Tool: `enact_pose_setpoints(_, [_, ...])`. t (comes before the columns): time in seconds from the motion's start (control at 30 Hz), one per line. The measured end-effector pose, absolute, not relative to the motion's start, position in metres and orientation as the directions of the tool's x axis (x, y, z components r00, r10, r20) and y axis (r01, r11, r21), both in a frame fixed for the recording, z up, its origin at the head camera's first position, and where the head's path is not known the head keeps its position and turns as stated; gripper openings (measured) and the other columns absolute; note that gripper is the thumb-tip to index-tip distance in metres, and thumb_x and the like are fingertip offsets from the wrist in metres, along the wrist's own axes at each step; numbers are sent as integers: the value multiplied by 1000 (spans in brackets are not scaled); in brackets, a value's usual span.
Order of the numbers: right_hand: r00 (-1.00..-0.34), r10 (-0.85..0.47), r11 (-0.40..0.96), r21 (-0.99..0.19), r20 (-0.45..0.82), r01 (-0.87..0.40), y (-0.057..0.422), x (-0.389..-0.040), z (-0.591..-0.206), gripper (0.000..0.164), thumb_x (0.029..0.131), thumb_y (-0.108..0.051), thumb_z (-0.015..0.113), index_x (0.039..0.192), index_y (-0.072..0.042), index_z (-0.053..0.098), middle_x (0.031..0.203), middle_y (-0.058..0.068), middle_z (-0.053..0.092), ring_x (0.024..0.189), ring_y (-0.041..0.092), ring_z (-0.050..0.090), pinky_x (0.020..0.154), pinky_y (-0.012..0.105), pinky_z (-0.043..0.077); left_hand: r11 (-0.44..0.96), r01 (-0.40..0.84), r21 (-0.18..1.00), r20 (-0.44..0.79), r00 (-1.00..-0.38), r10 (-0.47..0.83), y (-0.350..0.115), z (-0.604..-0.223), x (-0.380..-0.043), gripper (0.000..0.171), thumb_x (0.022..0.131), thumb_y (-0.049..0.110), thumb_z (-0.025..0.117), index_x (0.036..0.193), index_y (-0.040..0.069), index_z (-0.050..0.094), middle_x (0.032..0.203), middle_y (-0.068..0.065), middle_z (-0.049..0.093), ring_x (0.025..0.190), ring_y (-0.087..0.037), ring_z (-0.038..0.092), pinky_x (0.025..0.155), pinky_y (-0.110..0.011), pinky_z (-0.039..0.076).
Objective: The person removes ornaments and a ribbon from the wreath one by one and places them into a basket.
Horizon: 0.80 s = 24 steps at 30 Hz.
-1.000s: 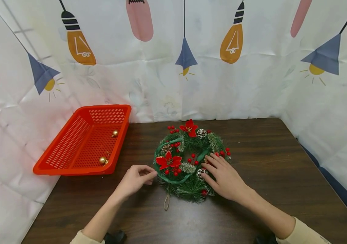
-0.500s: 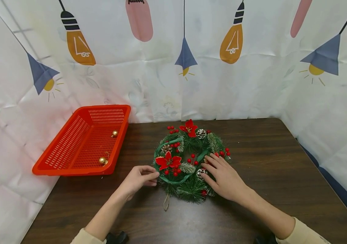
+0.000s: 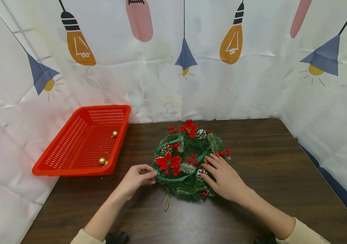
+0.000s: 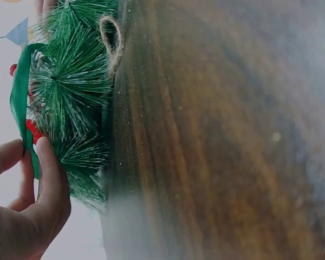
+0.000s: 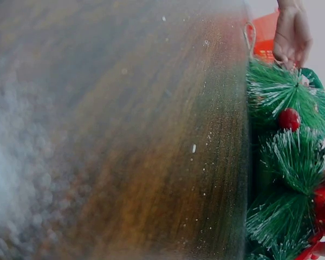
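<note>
A green Christmas wreath (image 3: 191, 191) lies on the table in the head view, decked with red poinsettias (image 3: 168, 160), red berries and pinecones (image 3: 201, 134). A green ribbon (image 3: 177, 180) loops over its left part. My left hand (image 3: 138, 179) pinches this ribbon between thumb and fingers at the wreath's left edge. In the left wrist view the ribbon (image 4: 20, 92) stands off the needles. On the wreath's right side rests my right hand (image 3: 226, 178), fingers spread across the needles, next to a pinecone. A twine loop (image 4: 112, 40) sticks out at the wreath's near edge.
An orange-red plastic basket (image 3: 120, 145) stands on the left, holding gold baubles (image 3: 102, 160). The dark wooden table (image 3: 265, 152) extends to the right. Behind it hangs a white curtain (image 3: 161, 91) printed with lamps.
My left hand shifted slightly right, then back left with the ribbon. The ribbon's near curve now sits a little higher. My right hand and the wreath have stayed in place.
</note>
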State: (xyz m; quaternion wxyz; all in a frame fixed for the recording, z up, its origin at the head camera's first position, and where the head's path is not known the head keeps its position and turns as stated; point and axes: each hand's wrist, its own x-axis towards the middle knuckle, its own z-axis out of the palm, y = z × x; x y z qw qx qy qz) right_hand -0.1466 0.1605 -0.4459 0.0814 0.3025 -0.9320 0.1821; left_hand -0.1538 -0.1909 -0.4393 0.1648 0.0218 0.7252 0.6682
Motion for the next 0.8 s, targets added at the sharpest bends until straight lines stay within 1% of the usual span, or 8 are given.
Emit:
enact_pose_setpoints(0.1, [-803, -536, 752, -286, 260, -594, 161, -147, -446, 49, 104, -42, 59, 137, -6, 66, 151, 18, 50, 147, 38, 35, 119, 57, 26, 45, -193, 980, -198, -950, 242, -192, -439, -154, 13, 100, 5, 66, 104, -6, 60, 93, -16, 70, 86, -23, 71, 85, -38, 60])
enact_pose_setpoints(0.2, [-804, -536, 753, -284, 258, -593, 161, -146, -446, 49, 105, -42, 58, 137, -6, 65, 152, 18, 50, 147, 38, 35, 119, 57, 26, -40, -219, 975, -204, -951, 231, -192, -439, -154, 8, 103, 4, 61, 103, -1, 55, 93, -14, 69, 90, -24, 71, 89, -38, 59])
enact_pose_setpoints(0.37, [-803, -536, 751, -289, 259, -594, 161, -146, -446, 49, 105, -42, 58, 137, -6, 66, 151, 18, 50, 147, 38, 35, 119, 57, 26, -188, -268, 945, -232, -954, 192, -190, -437, -156, 8, 105, 5, 59, 105, 2, 52, 99, -11, 66, 94, -24, 69, 94, -39, 57])
enact_pose_setpoints(0.5, [-803, -535, 750, -288, 263, -595, 161, -145, -446, 49, 105, -42, 58, 137, -6, 66, 152, 17, 50, 148, 37, 34, 119, 57, 26, -294, -276, 915, -242, -959, 145, -189, -434, -157, 4, 105, 3, 56, 102, 4, 53, 102, -9, 65, 95, -22, 68, 95, -40, 56])
enact_pose_setpoints(0.6, [-803, -534, 751, -287, 265, -594, 161, -146, -446, 49, 105, -42, 58, 137, -6, 66, 152, 17, 50, 148, 37, 35, 119, 57, 26, -339, -269, 902, -238, -962, 133, -189, -432, -158, 6, 106, 1, 54, 102, 6, 55, 103, -7, 65, 99, -21, 69, 98, -41, 54])
enact_pose_setpoints(0.8, [-806, -532, 752, -291, 261, -591, 161, -146, -446, 49, 105, -43, 58, 137, -6, 66, 152, 17, 50, 148, 37, 34, 119, 57, 25, -409, -235, 882, -195, -971, 137, -191, -431, -157, 3, 103, 5, 62, 102, 4, 59, 98, -4, 68, 98, -20, 69, 101, -43, 52])
